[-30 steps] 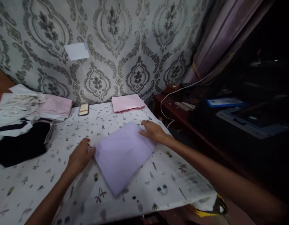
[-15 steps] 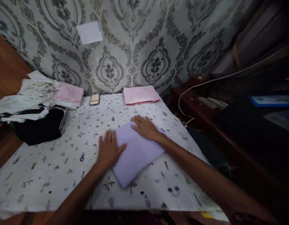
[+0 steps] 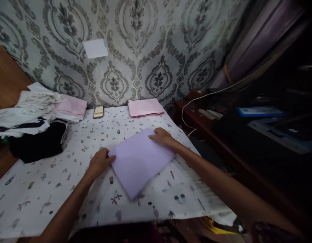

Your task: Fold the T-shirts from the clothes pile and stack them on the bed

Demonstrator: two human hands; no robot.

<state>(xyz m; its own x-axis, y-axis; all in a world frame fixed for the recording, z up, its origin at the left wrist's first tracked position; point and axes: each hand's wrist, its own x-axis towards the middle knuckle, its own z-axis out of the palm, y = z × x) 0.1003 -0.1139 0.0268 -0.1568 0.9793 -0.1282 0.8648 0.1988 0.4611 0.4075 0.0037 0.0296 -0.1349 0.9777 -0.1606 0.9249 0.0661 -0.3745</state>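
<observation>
Sheet [image 3: 76, 145]: lilac cloth [image 3: 143, 163] between left grip [image 3: 99, 162], right grip [image 3: 163, 137].

lilac cloth [image 3: 142, 162] | folded flat, four-sided | askew, corner toward viewer | on patterned sheet [image 3: 95, 135]

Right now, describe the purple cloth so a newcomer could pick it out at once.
Below the patterned wall is a white printed sheet. Toward its front edge, the purple cloth slants between the left hand and right hand. Its plain lavender colour sets it apart from the folded pink cloth beyond it.
</observation>
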